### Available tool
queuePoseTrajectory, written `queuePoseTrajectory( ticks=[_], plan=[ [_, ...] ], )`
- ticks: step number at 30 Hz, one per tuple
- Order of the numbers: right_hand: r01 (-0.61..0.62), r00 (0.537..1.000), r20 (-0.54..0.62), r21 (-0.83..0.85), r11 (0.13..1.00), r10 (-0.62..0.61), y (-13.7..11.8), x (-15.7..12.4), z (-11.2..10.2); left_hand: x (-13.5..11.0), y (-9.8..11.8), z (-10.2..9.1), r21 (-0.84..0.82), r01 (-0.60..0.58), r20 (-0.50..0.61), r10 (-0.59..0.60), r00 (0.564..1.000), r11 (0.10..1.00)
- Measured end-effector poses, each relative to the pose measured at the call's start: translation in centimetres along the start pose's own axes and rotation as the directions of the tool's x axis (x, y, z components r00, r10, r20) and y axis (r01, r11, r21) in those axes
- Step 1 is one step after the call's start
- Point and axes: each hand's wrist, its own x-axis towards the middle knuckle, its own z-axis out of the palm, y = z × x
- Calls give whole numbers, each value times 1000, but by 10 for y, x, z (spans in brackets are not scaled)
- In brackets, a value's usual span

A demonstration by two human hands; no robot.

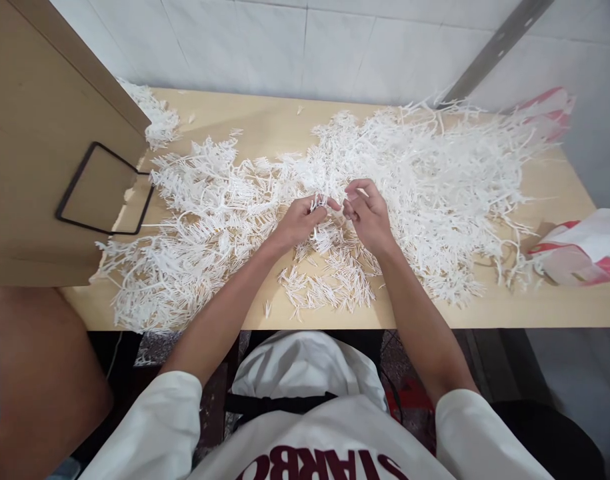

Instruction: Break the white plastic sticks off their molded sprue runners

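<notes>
My left hand (pixel 307 217) is closed on a small bunch of thin white plastic sprigs, its index finger pointing toward my right hand. My right hand (pixel 367 212) is just beside it, fingers curled; whether a small piece sits between the fingertips is hidden. Below both hands lies a loose scatter of short white sticks (pixel 329 283). A tangled heap of white branched plastic strands (pixel 449 180) spreads to the right of my hands. Another heap of white strands (pixel 205 207) covers the table on the left.
A large cardboard box (pixel 39 120) stands at the left, a black wire frame (pixel 105 189) against it. Red-and-white plastic bags lie at the right, one bag (pixel 585 247) near the table's (pixel 539 307) front. Another person's arm (pixel 45 373) is at lower left. A tiled wall (pixel 265 47) runs behind.
</notes>
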Motion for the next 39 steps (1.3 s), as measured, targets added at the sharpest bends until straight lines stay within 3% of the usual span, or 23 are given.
queuePoseTrajectory(
  ticks=[4, 9, 19, 24, 31, 35, 39],
  plan=[
    [-44, 994, -98, -24, 999, 41, -2, 1, -2, 0, 0, 3, -74, -22, -46, 19, 999, 997],
    [-98, 995, -12, -71, 993, 98, -14, -3, 4, 3, -6, 4, -61, -101, -106, 95, 990, 993],
    [-63, 996, 56, -15, 998, 64, -10, -3, 6, 7, -14, 1, -4, -153, -168, 151, 974, 988],
    [53, 997, 70, -263, 963, -35, -9, -6, 6, 7, -13, 1, 131, -139, -186, 162, 969, 982],
    [214, 977, 128, -648, 730, -173, 1, -12, 16, 2, -8, 7, 336, -130, -230, 215, 949, 933],
    [231, 949, 0, -678, 698, -314, -2, -12, 12, 3, -14, 2, 438, -115, -273, 254, 928, 891],
    [172, 953, -98, -606, 777, -287, -6, -8, 4, 4, -16, 1, 330, -139, -308, 246, 919, 934]
  ],
)
